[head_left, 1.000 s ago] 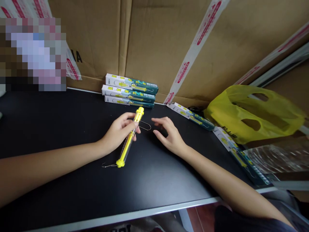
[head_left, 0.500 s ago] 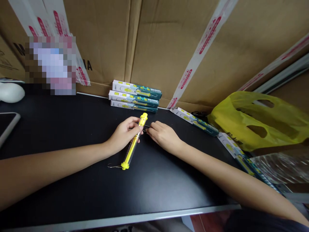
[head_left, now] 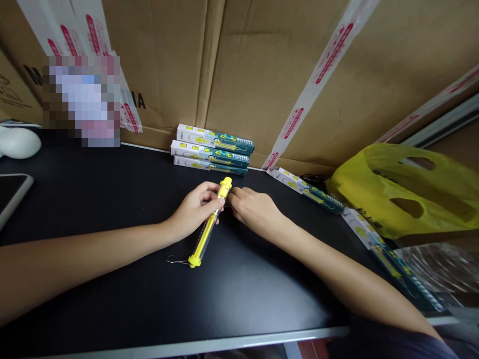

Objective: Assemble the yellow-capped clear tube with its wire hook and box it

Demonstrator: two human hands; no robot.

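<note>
A yellow tubular spring scale [head_left: 204,240] with a clear barrel slants across the middle of the black table. My left hand [head_left: 200,203] is closed round its upper part, the thumb lying across the tube. From the lower yellow cap a thin metal hook [head_left: 177,260] sticks out to the left. Close beside the upper end, my right hand [head_left: 254,207] is closed, its fingertips pinching at the scale's thin wire loop. Those fingers mostly hide the loop.
Several printed spring scale boxes [head_left: 211,162] are stacked at the back against a cardboard wall [head_left: 254,75]. Two more boxes [head_left: 307,192] lie to the right, near a yellow plastic bag [head_left: 359,184] and clear wrap [head_left: 441,264]. A white-edged device [head_left: 18,199] sits left.
My right fingers have moved in closer to the top of the spring scale, and less of the wire shows between the hands. The view has shifted slightly.
</note>
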